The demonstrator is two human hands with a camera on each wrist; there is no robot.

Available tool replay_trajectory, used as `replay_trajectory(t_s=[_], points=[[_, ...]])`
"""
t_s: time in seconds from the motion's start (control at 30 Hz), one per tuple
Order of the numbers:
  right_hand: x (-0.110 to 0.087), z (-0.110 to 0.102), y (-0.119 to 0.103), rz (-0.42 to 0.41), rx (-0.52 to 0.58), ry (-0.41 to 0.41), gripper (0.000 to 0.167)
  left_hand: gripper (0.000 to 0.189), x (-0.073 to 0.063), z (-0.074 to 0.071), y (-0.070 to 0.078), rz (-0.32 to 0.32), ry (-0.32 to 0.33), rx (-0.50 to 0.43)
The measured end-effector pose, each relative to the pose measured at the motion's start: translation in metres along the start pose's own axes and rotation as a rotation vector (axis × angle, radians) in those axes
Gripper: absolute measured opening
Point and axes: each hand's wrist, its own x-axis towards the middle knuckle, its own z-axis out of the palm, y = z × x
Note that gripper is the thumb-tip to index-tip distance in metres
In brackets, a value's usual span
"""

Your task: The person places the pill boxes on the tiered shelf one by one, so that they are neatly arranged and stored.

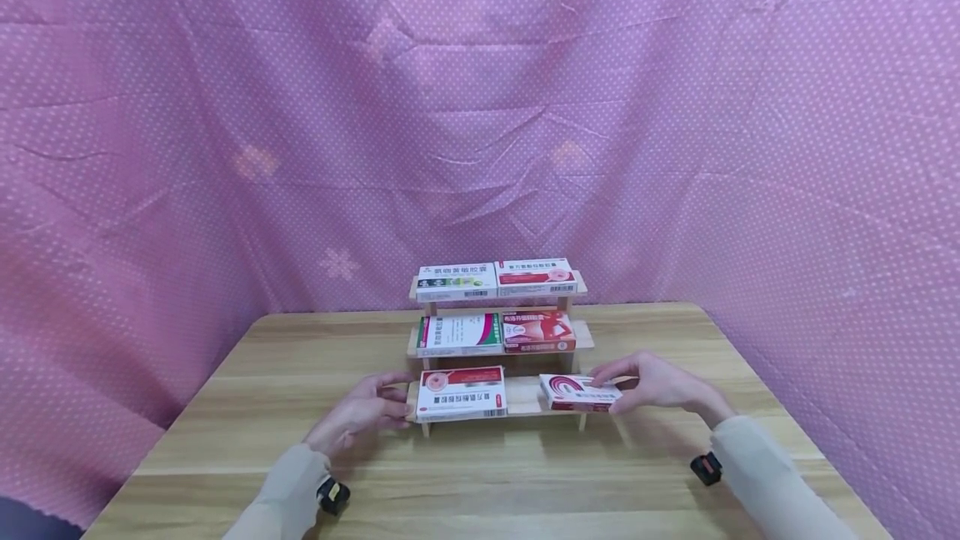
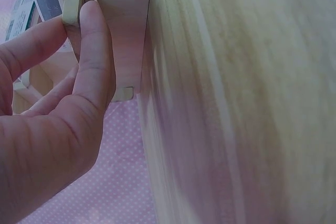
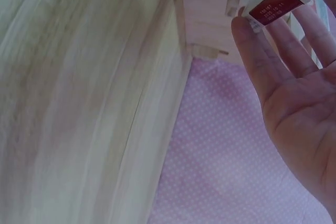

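A three-tier wooden display rack [image 1: 525, 397] stands on the table, with medicine boxes on its steps. At the left end of the lowest step, my left hand [image 1: 369, 408] pinches the board between thumb and fingers; the left wrist view shows the fingers [image 2: 94, 61] at the board's edge. My right hand [image 1: 651, 383] holds a white and dark-red medicine box [image 1: 579, 392] over the right end of that step. The box sits slightly askew, its printed red end [image 3: 281, 4] facing the right wrist view. A white and red medicine box [image 1: 461, 392] lies on the left of the same step.
On the middle step lie a white and green box [image 1: 459, 334] and a red box [image 1: 538, 331]. The top step carries a white and green box [image 1: 456, 280] and a white and red box [image 1: 536, 276]. Behind the wooden table [image 1: 480, 490] hangs a pink dotted curtain [image 1: 480, 123].
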Motion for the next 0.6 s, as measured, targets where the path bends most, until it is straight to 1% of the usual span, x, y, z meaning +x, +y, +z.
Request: replay_trajectory(t_s=[0.1,0.43,0.6], points=[[0.002,0.003,-0.003,0.003,-0.008,0.011,0.043,0.072,0.0,0.0,0.0,-0.002,0.01,0.004],[0.007,0.013,-0.01,0.032,-0.047,0.042,0.042,0.071,0.002,0.001,0.0,-0.004,0.013,0.007],[0.011,0.018,-0.011,0.02,-0.092,0.102,0.04,0.07,0.002,0.0,-0.001,0.0,0.012,0.002]])
